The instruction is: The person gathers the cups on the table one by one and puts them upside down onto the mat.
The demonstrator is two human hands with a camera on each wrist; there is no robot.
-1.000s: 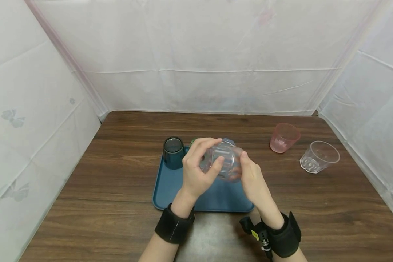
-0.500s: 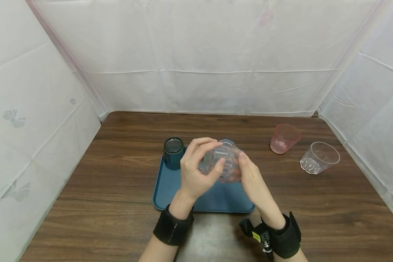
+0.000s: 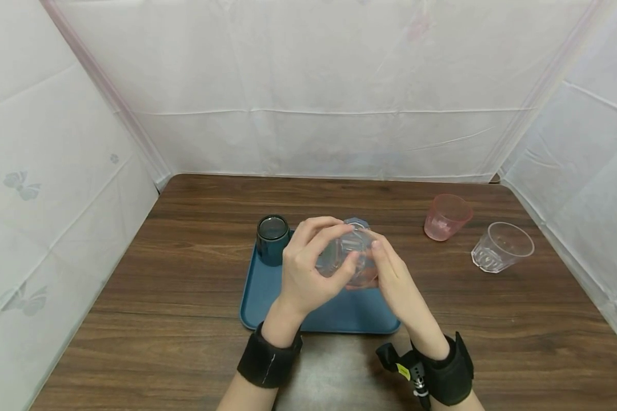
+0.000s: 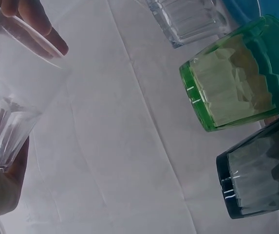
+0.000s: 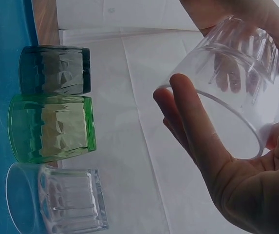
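Both hands hold a clear plastic cup in the air over the blue tray. The left hand curls its fingers and thumb round the base end. At the rim, the right hand has its fingers and thumb on opposite sides, as the right wrist view shows. The cup is tilted, its mouth towards the right palm. Upside down along the tray's back stand a dark teal cup, a green cup and another clear cup. In the head view the left hand hides the green one.
A pink cup and a clear cup stand mouth up on the wooden table, right of the tray. White sheeting walls the table's back and both sides. Each wrist wears a black strap.
The held cup has turned slightly between the hands, which stay at its two ends. The right fingers have shifted a little over the rim. The tray and the standing cups have not moved.
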